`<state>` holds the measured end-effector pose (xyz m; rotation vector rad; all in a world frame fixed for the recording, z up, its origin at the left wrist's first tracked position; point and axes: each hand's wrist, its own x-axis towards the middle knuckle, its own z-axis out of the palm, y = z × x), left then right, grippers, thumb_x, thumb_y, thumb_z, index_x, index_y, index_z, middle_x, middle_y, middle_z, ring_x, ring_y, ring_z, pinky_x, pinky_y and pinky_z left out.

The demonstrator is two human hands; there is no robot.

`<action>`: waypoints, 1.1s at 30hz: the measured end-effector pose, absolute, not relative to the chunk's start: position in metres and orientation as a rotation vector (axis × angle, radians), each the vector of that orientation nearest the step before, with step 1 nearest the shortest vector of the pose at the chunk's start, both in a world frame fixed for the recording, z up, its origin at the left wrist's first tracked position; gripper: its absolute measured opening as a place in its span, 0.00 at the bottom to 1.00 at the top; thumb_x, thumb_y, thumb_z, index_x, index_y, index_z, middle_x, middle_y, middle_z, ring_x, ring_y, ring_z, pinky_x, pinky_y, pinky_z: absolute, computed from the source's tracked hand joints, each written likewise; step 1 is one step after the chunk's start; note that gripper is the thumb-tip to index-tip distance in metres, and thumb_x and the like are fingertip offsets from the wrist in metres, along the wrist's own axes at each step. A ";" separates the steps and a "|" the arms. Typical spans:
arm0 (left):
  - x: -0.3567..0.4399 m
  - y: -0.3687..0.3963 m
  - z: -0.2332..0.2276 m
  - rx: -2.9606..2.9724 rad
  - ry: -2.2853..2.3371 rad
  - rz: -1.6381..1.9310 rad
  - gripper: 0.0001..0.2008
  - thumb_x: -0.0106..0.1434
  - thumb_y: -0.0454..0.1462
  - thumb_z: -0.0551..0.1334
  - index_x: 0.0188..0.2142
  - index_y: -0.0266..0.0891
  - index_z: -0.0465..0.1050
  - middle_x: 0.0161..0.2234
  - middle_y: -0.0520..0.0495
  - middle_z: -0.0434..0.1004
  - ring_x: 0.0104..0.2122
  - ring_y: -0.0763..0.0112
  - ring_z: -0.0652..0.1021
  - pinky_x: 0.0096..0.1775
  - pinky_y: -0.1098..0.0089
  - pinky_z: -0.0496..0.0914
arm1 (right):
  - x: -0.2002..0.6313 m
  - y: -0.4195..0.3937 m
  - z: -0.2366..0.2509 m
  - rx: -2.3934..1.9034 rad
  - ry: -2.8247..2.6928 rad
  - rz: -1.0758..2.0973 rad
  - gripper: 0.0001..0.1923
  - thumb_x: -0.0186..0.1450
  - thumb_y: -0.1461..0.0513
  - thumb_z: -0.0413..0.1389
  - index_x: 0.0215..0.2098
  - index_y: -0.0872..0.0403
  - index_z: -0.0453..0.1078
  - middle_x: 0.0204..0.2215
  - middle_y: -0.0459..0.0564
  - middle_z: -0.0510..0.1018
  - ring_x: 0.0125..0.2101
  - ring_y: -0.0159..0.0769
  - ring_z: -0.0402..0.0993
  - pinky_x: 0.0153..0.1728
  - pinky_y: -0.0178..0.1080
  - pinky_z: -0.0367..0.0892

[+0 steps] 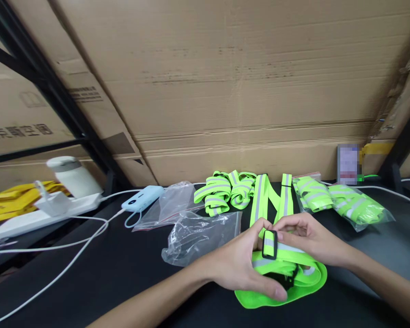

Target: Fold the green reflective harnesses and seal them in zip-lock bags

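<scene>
A neon-green reflective vest [314, 280] made of straps with silver stripes lies partly folded in front of me. My left hand [239, 264] grips its left side, the thumb over the folded straps and the fingers behind them. With my right hand [304, 234] I pinch a strap at the top of the fold, near a black slide buckle [269, 244]. Two straps [285, 198] stretch away from my hands toward the cardboard. A second black fitting shows inside the fold, partly hidden.
Clear plastic bags [198, 241] and bundled green straps [218, 193] lie beyond my left hand. Bagged vests [358, 205] sit at the right. A blue power bank [143, 198], white power strip [78, 207], cables, white bottle [77, 177] and yellow material [10, 198] are leftward. Cardboard [239, 91] stands behind.
</scene>
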<state>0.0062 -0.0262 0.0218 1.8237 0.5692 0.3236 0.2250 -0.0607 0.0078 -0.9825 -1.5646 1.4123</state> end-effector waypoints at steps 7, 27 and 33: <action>0.006 -0.029 0.026 1.908 0.642 0.328 0.33 0.48 0.39 0.75 0.50 0.44 0.61 0.38 0.51 0.70 0.37 0.66 0.73 0.35 0.70 0.67 | 0.232 -0.055 0.003 -1.001 -1.634 1.481 0.20 0.65 0.47 0.62 0.39 0.56 0.77 0.16 0.37 0.57 0.19 0.24 0.44 0.20 0.32 0.41; 0.014 -0.023 0.015 1.723 0.756 0.648 0.18 0.54 0.45 0.73 0.38 0.38 0.73 0.28 0.54 0.68 0.24 0.77 0.65 0.27 0.73 0.59 | 0.230 -0.065 0.023 -1.202 -1.934 1.126 0.25 0.54 0.54 0.71 0.47 0.50 0.72 0.31 0.43 0.74 0.33 0.36 0.70 0.36 0.37 0.64; 0.003 -0.014 0.024 2.083 0.655 0.638 0.10 0.64 0.44 0.67 0.38 0.41 0.79 0.30 0.49 0.74 0.30 0.69 0.73 0.35 0.69 0.66 | 0.237 -0.065 0.024 -1.250 -2.086 0.941 0.28 0.54 0.51 0.71 0.51 0.47 0.73 0.31 0.43 0.72 0.31 0.36 0.69 0.33 0.36 0.63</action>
